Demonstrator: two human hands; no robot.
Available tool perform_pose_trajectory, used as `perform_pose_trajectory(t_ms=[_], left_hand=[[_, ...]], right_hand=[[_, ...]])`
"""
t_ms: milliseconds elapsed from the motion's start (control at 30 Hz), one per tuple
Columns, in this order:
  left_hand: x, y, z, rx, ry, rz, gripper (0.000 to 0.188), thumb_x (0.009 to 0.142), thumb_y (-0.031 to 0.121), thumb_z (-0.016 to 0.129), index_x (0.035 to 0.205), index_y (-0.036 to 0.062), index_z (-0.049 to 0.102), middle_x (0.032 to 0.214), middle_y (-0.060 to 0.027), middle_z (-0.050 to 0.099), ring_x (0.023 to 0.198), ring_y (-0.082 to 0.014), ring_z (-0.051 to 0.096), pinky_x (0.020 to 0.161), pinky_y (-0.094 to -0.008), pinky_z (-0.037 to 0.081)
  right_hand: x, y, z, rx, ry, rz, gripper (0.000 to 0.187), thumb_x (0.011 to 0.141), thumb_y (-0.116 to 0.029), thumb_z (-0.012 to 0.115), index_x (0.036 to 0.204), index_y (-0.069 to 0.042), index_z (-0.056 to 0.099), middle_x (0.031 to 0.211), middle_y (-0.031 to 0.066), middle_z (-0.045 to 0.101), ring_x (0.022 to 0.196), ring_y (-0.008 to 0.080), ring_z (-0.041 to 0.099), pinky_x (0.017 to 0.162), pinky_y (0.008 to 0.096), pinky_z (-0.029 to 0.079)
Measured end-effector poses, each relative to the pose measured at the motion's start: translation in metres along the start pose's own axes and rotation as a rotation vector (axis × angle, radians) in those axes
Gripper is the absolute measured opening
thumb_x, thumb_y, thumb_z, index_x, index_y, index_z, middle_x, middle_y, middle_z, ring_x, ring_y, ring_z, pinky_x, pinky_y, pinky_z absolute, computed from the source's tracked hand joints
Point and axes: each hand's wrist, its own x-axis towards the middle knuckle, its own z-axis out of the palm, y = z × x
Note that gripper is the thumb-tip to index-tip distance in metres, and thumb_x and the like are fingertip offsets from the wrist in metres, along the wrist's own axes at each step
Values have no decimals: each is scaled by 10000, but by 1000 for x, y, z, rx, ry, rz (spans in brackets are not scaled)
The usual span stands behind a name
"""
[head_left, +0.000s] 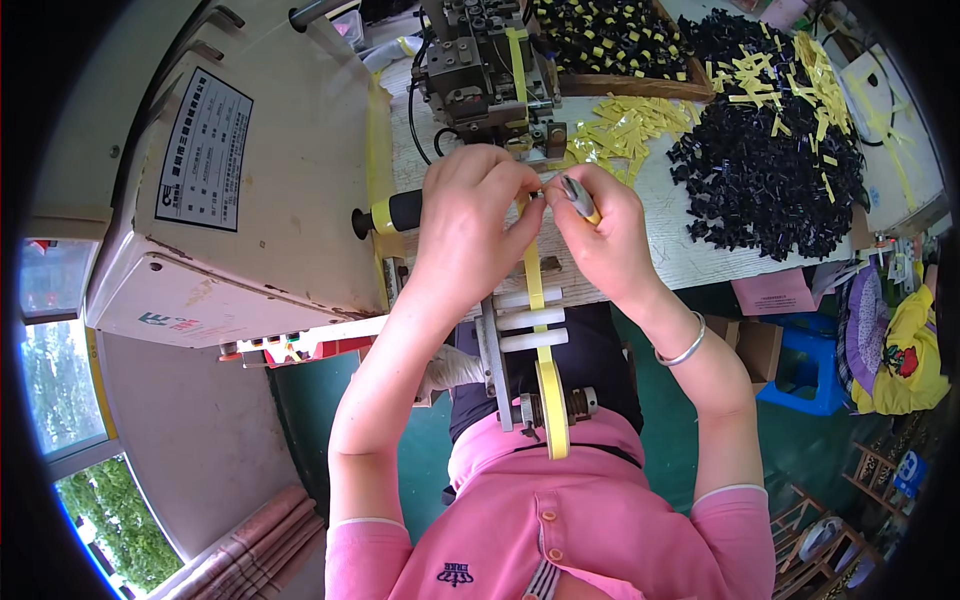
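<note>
Close together over the front of the press, both my hands meet at fingertip height. Thumb and fingers of my left hand pinch a small dark piece whose shape is mostly covered. A slim silver-and-yellow hand tool lies in the closed fingers of my right hand, its tip partly hidden. Below the hands, a yellow strip runs across white rollers to a narrow reel at my waist. Just beyond them stands the metal press head, with yellow strip in it.
Left is a big cream machine housing with a black cylinder sticking out. On the bench lie cut yellow pieces, a heap of black parts and a wooden tray of mixed parts. A blue stool stands lower right.
</note>
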Motion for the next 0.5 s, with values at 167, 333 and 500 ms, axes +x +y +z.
perform_pose_trajectory(t_ms=[167,333,500], left_hand=[[3,2,-1,65,-26,36,183,634,16,690,749,45,551,829,-82,576,818,-282,562,741,-381,407],[-6,0,2,107,18,56,169,642,27,657,744,57,525,804,-65,560,852,-292,558,804,-403,389],[-6,2,2,-65,14,-134,154,652,25,646,740,62,525,720,-52,567,745,-274,571,779,-385,386]], right_hand=[[0,-7,-17,-96,-91,142,96,852,-67,612,875,14,565,697,49,551,632,104,478,591,257,399],[-22,-5,-27,291,-237,483,210,947,-200,542,993,4,530,684,63,580,577,115,572,531,227,458],[-28,-21,-21,495,-388,636,357,990,-345,424,983,3,504,635,116,601,441,165,567,423,250,450]])
